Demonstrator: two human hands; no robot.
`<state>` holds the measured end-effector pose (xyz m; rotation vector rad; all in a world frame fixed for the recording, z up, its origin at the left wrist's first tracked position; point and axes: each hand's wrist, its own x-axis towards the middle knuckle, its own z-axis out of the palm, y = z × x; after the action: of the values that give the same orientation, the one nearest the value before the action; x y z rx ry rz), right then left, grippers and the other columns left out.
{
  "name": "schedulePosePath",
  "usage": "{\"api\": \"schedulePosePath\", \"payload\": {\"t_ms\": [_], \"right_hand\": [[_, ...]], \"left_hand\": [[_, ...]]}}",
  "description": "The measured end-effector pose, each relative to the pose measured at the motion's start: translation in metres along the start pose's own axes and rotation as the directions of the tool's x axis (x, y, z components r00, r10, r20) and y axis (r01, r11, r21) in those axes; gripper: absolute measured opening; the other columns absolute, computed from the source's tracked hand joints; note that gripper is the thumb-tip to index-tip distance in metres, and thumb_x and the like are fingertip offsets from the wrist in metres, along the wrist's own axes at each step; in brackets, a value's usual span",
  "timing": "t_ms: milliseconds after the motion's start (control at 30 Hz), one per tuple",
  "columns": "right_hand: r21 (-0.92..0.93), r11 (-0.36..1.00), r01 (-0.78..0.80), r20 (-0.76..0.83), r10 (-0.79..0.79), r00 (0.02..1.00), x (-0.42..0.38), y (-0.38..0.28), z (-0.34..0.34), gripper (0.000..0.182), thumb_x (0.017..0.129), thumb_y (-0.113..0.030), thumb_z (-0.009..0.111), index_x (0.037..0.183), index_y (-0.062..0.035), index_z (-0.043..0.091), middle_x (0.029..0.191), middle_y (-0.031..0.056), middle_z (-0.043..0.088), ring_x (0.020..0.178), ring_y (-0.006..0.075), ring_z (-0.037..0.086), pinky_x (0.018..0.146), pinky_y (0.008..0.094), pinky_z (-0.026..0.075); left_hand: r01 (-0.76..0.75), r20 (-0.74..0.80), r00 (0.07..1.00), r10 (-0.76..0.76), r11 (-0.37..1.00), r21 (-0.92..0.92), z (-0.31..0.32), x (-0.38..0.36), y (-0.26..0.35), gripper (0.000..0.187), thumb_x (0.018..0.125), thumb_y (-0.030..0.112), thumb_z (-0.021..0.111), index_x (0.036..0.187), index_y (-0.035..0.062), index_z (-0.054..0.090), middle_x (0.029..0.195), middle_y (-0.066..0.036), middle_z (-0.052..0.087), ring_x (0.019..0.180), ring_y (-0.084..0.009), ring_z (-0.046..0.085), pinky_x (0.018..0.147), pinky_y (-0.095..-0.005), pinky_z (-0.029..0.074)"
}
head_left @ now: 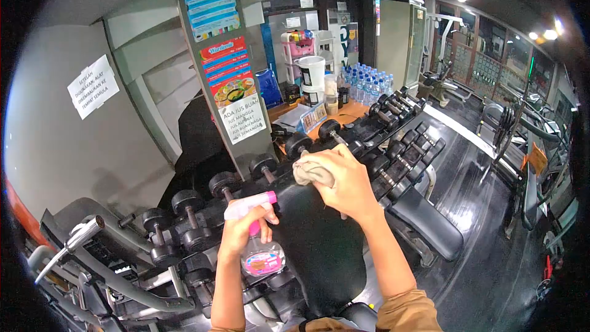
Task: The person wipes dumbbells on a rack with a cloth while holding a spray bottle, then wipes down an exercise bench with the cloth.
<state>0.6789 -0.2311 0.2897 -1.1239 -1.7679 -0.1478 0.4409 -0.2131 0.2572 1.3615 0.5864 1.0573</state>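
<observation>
My left hand [241,231] is wrapped round the neck of a clear spray bottle [263,260] with a pink and white trigger head and a pink label. Its nozzle points right, toward my other hand. In my right hand [344,181] a crumpled greyish cloth [312,174] is bunched between the fingers. Both hands are over a black padded bench backrest [326,240], with the cloth close by its top end. Just behind it runs a rack of black dumbbells [224,182].
A second bench seat [427,227] lies to the right beside a lower dumbbell row [396,160]. Behind the rack, a wooden counter [350,110] holds water bottles [369,83] and a white bucket [311,72]. Metal machine bars [74,243] stand at left.
</observation>
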Motion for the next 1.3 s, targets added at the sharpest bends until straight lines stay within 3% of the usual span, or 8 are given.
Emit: {"api": "schedulePosePath", "payload": {"t_ms": [167,267,433,533,633,767,833,1300], "right_hand": [[0.123,0.975,-0.187,-0.196,0.208,0.958,-0.011,0.04,-0.006,0.039,0.07,-0.004,0.066,0.109,-0.0075,0.066,0.101,0.0124,0.068,0.095,0.0323,0.062,0.085,0.038,0.05],[0.175,0.964,-0.199,-0.254,0.24,0.937,-0.016,0.046,-0.004,0.038,0.072,-0.003,0.067,0.11,-0.0042,0.065,0.102,0.0148,0.068,0.096,0.0336,0.062,0.086,0.0382,0.049],[0.173,0.913,-0.37,-0.282,0.405,0.869,-0.02,0.058,-0.002,0.033,0.077,-0.004,0.066,0.11,-0.0034,0.066,0.099,0.0167,0.069,0.094,0.0327,0.065,0.085,0.0385,0.05],[0.427,0.805,-0.411,-0.215,0.532,0.819,-0.024,0.064,-0.001,0.032,0.076,-0.002,0.067,0.108,-0.003,0.067,0.097,0.0169,0.069,0.093,0.0296,0.067,0.084,0.0363,0.051],[0.281,0.899,-0.336,-0.292,0.413,0.863,-0.023,0.05,0.001,0.035,0.072,0.001,0.069,0.107,-0.0037,0.067,0.097,0.0146,0.069,0.091,0.0295,0.066,0.083,0.0357,0.051],[0.111,0.988,-0.107,-0.178,0.125,0.976,-0.01,0.012,0.001,0.043,0.064,0.002,0.072,0.105,-0.0123,0.067,0.101,0.0033,0.068,0.091,0.0269,0.06,0.08,0.0367,0.052],[0.119,0.989,-0.087,-0.141,0.104,0.985,-0.01,0.01,0.001,0.045,0.063,0.0,0.073,0.105,-0.0134,0.066,0.102,0.0008,0.068,0.09,0.0276,0.059,0.079,0.0377,0.053],[0.29,0.891,-0.349,-0.307,0.432,0.848,-0.052,0.061,-0.004,0.033,0.078,0.0,0.064,0.111,-0.0002,0.064,0.104,0.0163,0.068,0.098,0.0285,0.066,0.089,0.0347,0.049]], "left_hand": [[-0.017,-0.043,0.999,0.016,1.0,-0.023,0.008,-0.008,-0.004,0.03,0.085,0.022,0.061,0.076,-0.0067,0.061,0.07,-0.021,0.063,0.037,-0.0215,0.054,0.04,-0.0337,0.049],[0.007,0.026,1.0,-0.003,0.984,-0.179,0.006,-0.012,-0.011,0.025,0.09,0.016,0.057,0.086,-0.0075,0.062,0.077,-0.019,0.065,0.043,-0.0201,0.057,0.044,-0.0328,0.051],[-0.063,0.012,0.998,0.064,0.994,-0.094,0.011,-0.014,-0.02,0.026,0.088,0.016,0.058,0.081,-0.0084,0.063,0.074,-0.02,0.065,0.042,-0.0201,0.058,0.043,-0.031,0.05],[-0.08,-0.031,0.996,0.078,0.995,-0.054,0.014,-0.018,-0.02,0.026,0.087,0.016,0.058,0.08,-0.009,0.063,0.073,-0.02,0.065,0.042,-0.0201,0.057,0.042,-0.0303,0.049],[-0.092,-0.058,0.994,0.089,0.995,-0.048,0.017,-0.017,-0.019,0.027,0.087,0.016,0.058,0.078,-0.0092,0.062,0.072,-0.02,0.065,0.041,-0.0201,0.057,0.042,-0.0302,0.049],[-0.089,-0.099,0.992,0.085,0.995,-0.046,0.019,-0.018,-0.018,0.027,0.087,0.016,0.058,0.076,-0.009,0.062,0.07,-0.021,0.065,0.041,-0.0207,0.057,0.042,-0.0307,0.048],[-0.067,-0.115,0.991,0.062,0.997,-0.034,0.02,-0.019,-0.016,0.028,0.087,0.017,0.058,0.075,-0.009,0.061,0.07,-0.021,0.064,0.04,-0.0211,0.057,0.041,-0.0312,0.049],[-0.097,-0.211,0.972,0.107,0.994,0.057,0.034,-0.023,-0.014,0.028,0.085,0.017,0.057,0.074,-0.0078,0.061,0.069,-0.021,0.062,0.039,-0.0196,0.053,0.041,-0.0307,0.047]]}}
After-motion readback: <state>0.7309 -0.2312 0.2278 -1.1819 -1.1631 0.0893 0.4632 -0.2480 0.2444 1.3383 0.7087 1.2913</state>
